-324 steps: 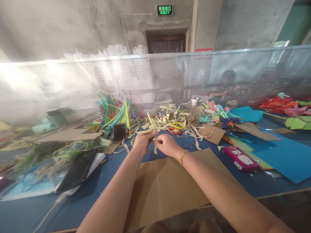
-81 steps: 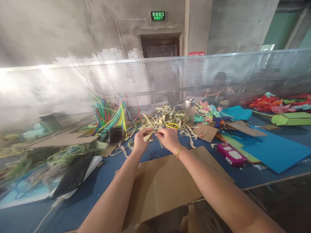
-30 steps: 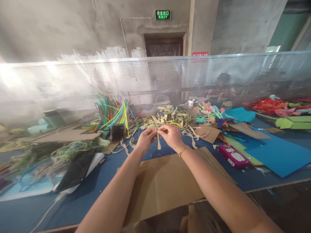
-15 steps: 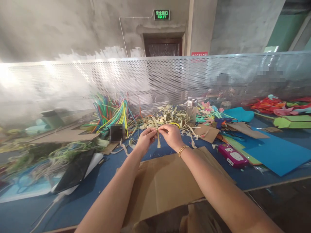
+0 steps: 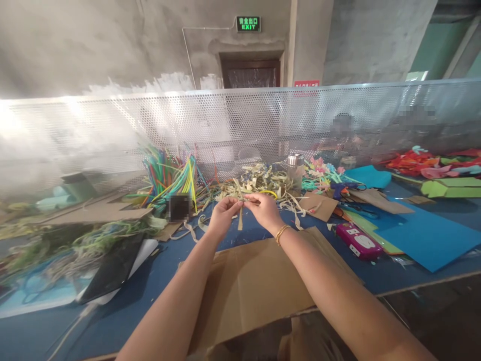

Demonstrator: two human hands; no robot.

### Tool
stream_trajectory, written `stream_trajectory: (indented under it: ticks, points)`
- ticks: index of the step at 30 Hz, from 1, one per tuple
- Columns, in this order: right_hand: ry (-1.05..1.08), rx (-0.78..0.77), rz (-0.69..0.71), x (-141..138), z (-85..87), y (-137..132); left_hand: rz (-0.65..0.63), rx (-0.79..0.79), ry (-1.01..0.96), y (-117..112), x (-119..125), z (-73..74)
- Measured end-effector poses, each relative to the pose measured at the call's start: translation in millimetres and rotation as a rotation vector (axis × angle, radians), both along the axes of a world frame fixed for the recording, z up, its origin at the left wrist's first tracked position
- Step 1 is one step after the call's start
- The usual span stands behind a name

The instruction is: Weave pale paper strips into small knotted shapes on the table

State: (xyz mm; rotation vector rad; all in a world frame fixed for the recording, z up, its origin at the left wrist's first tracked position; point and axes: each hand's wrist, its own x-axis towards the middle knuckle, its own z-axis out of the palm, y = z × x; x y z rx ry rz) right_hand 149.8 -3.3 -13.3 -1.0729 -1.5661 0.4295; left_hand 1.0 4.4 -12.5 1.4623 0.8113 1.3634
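Observation:
A pale beige-green strip (image 5: 240, 220) is pinched between my two hands, its tail hanging below the fingers and another end poking up above them. My left hand (image 5: 224, 213) is closed on it with thumb and fingertips. Almost touching it, my right hand (image 5: 263, 208) pinches the same piece from the other side. Exactly how the strip is folded between the fingertips is too small to tell. Behind the hands lies a heap of similar pale strips (image 5: 259, 180). Below my forearms a flat sheet of brown cardboard (image 5: 259, 286) rests at the table's near edge.
Colourful pipe cleaners (image 5: 169, 170) and a clear bottle (image 5: 295, 168) stand at the back before a perforated metal screen (image 5: 203, 120). A purple case (image 5: 358, 241) and blue sheets (image 5: 432, 230) lie right. At left are tangled green strands (image 5: 101, 240) and a black flat panel (image 5: 112, 273).
The strip's hanging tail has shifted slightly left, and an end now sticks up above my fingers. My hands stay together, with a small change in finger position.

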Motion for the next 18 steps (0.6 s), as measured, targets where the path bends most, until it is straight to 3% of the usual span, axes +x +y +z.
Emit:
stream_trajectory:
  ticks: [5,18]
  points:
    - [0.027,-0.056,0.032,0.6,0.8,1.1,0.02,0.015,0.03,0.1,-1.6,1.6]
    - [0.002,-0.019,-0.081,-2.2,4.8,-6.6,0.12,0.003,0.073,2.6,-1.3,0.4]
